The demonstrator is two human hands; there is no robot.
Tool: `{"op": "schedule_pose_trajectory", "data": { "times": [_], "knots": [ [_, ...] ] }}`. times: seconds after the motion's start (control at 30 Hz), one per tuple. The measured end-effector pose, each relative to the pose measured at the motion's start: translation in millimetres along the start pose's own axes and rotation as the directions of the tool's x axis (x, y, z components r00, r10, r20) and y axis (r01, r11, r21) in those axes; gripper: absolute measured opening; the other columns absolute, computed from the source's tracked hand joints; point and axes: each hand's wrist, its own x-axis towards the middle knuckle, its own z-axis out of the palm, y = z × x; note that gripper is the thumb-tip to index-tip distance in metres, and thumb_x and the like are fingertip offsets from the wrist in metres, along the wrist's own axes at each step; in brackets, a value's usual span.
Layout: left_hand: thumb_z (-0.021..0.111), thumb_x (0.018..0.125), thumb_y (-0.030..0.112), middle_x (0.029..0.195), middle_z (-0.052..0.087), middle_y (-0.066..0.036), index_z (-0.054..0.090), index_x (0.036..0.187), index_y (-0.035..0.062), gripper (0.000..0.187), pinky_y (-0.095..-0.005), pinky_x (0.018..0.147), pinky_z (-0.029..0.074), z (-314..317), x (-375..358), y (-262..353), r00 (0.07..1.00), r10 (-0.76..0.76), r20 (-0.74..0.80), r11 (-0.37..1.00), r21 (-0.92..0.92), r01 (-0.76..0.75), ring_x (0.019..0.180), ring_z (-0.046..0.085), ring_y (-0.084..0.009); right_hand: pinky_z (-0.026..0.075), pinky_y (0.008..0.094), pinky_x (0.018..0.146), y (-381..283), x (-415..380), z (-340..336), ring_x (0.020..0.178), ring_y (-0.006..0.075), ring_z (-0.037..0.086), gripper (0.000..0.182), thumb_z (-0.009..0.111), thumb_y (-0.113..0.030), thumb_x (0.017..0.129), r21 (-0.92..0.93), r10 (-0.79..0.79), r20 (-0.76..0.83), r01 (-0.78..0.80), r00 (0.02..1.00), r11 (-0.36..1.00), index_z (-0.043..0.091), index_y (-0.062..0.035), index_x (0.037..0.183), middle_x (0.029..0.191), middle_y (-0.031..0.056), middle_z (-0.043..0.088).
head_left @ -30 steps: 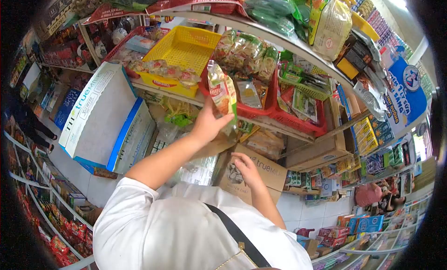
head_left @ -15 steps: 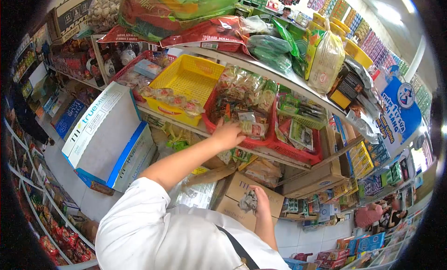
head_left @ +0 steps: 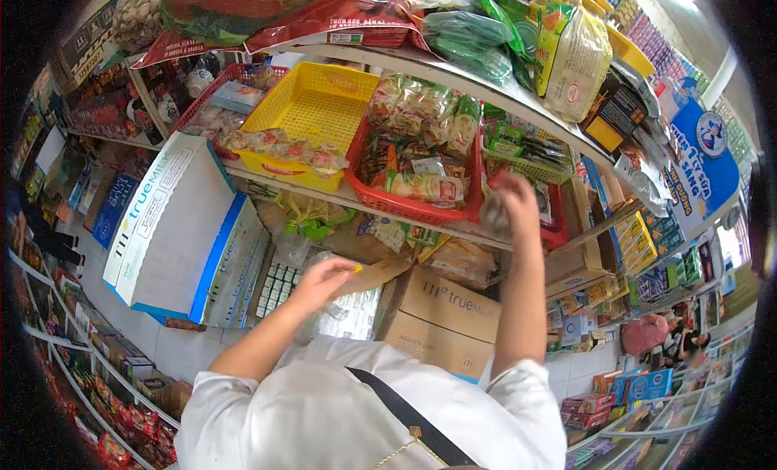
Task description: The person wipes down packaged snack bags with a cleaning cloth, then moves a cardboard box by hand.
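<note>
Packet [head_left: 425, 187], pale one near the front of the big red basket [head_left: 413, 204], lies with its long axis roughly left to right on my feed. My right hand [head_left: 518, 196] is the nearer one, just off its right end and over the smaller red basket [head_left: 557, 239], so the packet sits left of those fingers. They look curled round a greyish bundle [head_left: 494, 217], though it's pretty blurry and I can't tell what's in it. Left hand [head_left: 320, 284] is lower and further left, near the clear plastic [head_left: 333, 318], with the TH carton [head_left: 441, 304] off to its right. Its fingers reach forward with a yellow bit [head_left: 357, 268] at the tips; can't tell if they're pinching it, tbh.
</note>
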Motion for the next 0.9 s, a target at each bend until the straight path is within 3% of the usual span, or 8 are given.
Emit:
{"op": "schedule_pose_trajectory", "data": {
  "times": [0.1, 0.23, 0.37, 0.47, 0.5, 0.67, 0.77, 0.9],
  "knots": [
    [0.052, 0.086, 0.009, 0.101, 0.059, -0.009, 0.055, 0.104, 0.0002, 0.020, -0.0290, 0.085, 0.044, -22, -21, 4, 0.987, -0.059, -0.150, 0.996, -0.074, 0.049, 0.094, 0.056, -0.0167, 0.045, 0.0328, 0.079, -13, 68, 19, 0.092, 0.0234, 0.058, 0.040, 0.065, -0.025, 0.072, -0.385, 0.091, 0.082, -0.052, 0.992, 0.921, 0.058, -0.0053, 0.106, 0.101, 0.0132, 0.061],
    [0.052, 0.086, 0.008, 0.100, 0.059, -0.009, 0.054, 0.103, -0.0007, 0.020, -0.0283, 0.084, 0.044, -36, -41, 8, 0.944, -0.057, -0.325, 0.990, -0.140, 0.011, 0.093, 0.057, -0.0166, 0.045, 0.0379, 0.084, -16, 122, 57, 0.100, 0.0302, 0.057, 0.048, 0.065, -0.042, 0.069, -0.911, 0.264, 0.170, 0.050, 0.949, 0.409, 0.061, -0.0107, 0.106, 0.109, 0.0166, 0.059],
    [0.052, 0.087, 0.010, 0.099, 0.058, -0.010, 0.054, 0.103, -0.0014, 0.019, -0.0301, 0.084, 0.044, -48, -57, 0, 0.930, -0.008, -0.367, 0.987, -0.151, -0.051, 0.092, 0.057, -0.0180, 0.047, 0.0403, 0.081, 54, 155, 65, 0.096, 0.0301, 0.059, 0.051, 0.056, -0.049, 0.072, -0.980, 0.309, 0.200, 0.196, 0.930, 0.044, 0.063, -0.0039, 0.095, 0.104, 0.0207, 0.059],
    [0.052, 0.087, 0.010, 0.100, 0.058, -0.010, 0.054, 0.103, -0.0013, 0.020, -0.0290, 0.084, 0.044, -57, -67, -3, 0.909, -0.016, -0.417, 0.980, -0.188, -0.069, 0.093, 0.056, -0.0174, 0.046, 0.0408, 0.084, 85, 173, 67, 0.094, 0.0296, 0.060, 0.047, 0.055, -0.046, 0.073, -0.976, 0.188, 0.214, 0.204, 0.959, 0.071, 0.064, -0.0054, 0.094, 0.103, 0.0194, 0.060],
    [0.052, 0.087, 0.011, 0.100, 0.058, -0.010, 0.053, 0.104, -0.0010, 0.021, -0.0295, 0.084, 0.045, -58, -70, -5, 0.908, -0.010, -0.418, 0.985, -0.160, -0.063, 0.093, 0.056, -0.0175, 0.046, 0.0409, 0.083, 102, 187, 55, 0.093, 0.0302, 0.060, 0.044, 0.053, -0.044, 0.075, -0.937, 0.196, 0.321, 0.341, 0.927, -0.075, 0.064, -0.0068, 0.095, 0.101, 0.0187, 0.061],
    [0.054, 0.086, 0.010, 0.102, 0.059, -0.008, 0.055, 0.105, 0.0010, 0.021, -0.0285, 0.085, 0.045, -67, -63, -1, 0.899, 0.000, -0.437, 0.998, -0.060, -0.030, 0.095, 0.056, -0.0153, 0.042, 0.0423, 0.084, 37, 171, 38, 0.097, 0.0328, 0.056, 0.036, 0.045, -0.032, 0.083, -0.896, 0.075, 0.344, 0.303, 0.936, 0.324, 0.060, -0.0052, 0.100, 0.103, 0.0185, 0.059],
    [0.056, 0.086, 0.013, 0.102, 0.059, -0.007, 0.055, 0.106, 0.0029, 0.022, -0.0284, 0.086, 0.044, -58, -48, 12, 0.927, 0.068, -0.369, 0.995, 0.092, -0.036, 0.096, 0.055, -0.0142, 0.040, 0.0310, 0.083, 60, 191, -9, 0.092, 0.0199, 0.055, 0.043, 0.046, -0.039, 0.087, -0.122, -0.181, 0.336, 0.233, 0.924, 0.965, 0.059, -0.0034, 0.107, 0.101, 0.0064, 0.059],
    [0.057, 0.086, 0.017, 0.104, 0.056, -0.007, 0.050, 0.113, 0.0053, 0.030, -0.0284, 0.085, 0.045, -36, -24, 13, 0.965, 0.072, -0.253, 0.997, 0.028, -0.067, 0.097, 0.054, -0.0139, 0.037, 0.0347, 0.093, -9, 95, 3, 0.108, 0.0226, 0.048, 0.047, 0.041, -0.033, 0.090, 0.270, 0.127, 0.003, -0.123, 0.992, 0.955, 0.045, -0.0012, 0.124, 0.121, 0.0093, 0.049]
  ]
}}
